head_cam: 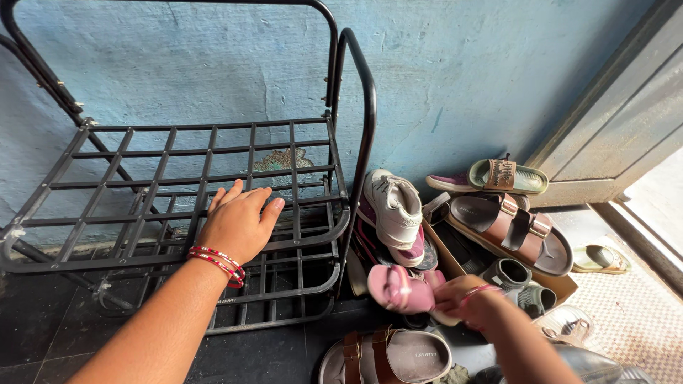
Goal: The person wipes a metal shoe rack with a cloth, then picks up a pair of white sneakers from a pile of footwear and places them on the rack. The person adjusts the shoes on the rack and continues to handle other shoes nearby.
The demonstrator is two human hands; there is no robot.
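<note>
A pink sandal [400, 288] is gripped in the right hand [466, 302] above a heap of footwear, while the left hand [238, 224] is laid flat and open on the bare black metal rack [107, 181]. A cardboard box [498, 267], apparently, is filled with brown sandals [509, 227] and white sneakers [395, 210]; shelving seems under way.

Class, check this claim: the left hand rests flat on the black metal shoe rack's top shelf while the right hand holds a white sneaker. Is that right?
Not quite. In the head view the right hand holds a pink sandal, not the white sneaker, which sits in the pile. The left hand does rest flat on the black metal shoe rack.
</note>
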